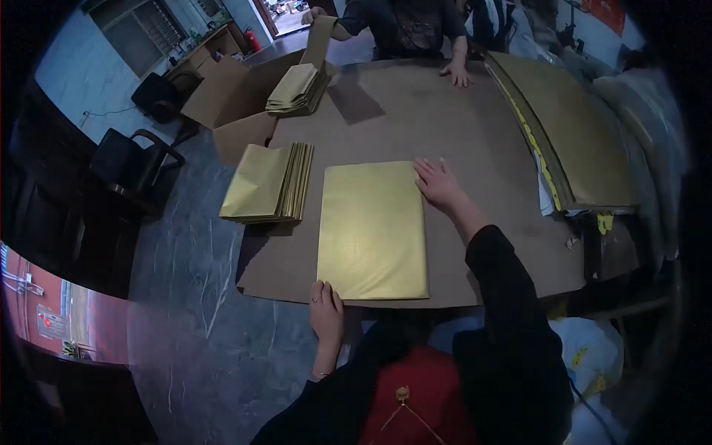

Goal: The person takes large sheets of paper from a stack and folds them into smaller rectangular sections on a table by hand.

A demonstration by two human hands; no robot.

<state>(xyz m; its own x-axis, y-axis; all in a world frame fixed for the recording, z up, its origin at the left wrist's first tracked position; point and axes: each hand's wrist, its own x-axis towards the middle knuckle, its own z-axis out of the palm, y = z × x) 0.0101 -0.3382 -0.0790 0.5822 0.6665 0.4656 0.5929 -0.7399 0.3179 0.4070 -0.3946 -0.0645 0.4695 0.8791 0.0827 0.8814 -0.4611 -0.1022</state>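
Observation:
A rectangular, folded sheet of shiny gold paper [373, 231] lies flat on the brown table in front of me, with creases toward its lower edge. My right hand [439, 185] rests at its upper right corner, fingers stretched out and flat. At the lower left corner is my left hand [325, 311], its fingers extended over the paper's edge by the table's front rim. To the left stands a stack of folded gold paper [256, 182], slightly fanned on its right side; neither hand touches it.
Across the brown table [445, 119], a co-worker [408, 30] holds a gold strip [319, 43] over another folded stack [293, 93], with the other hand flat on the table. A cardboard box [230, 93] stands at the left. Large gold sheets [575, 126] are piled at right.

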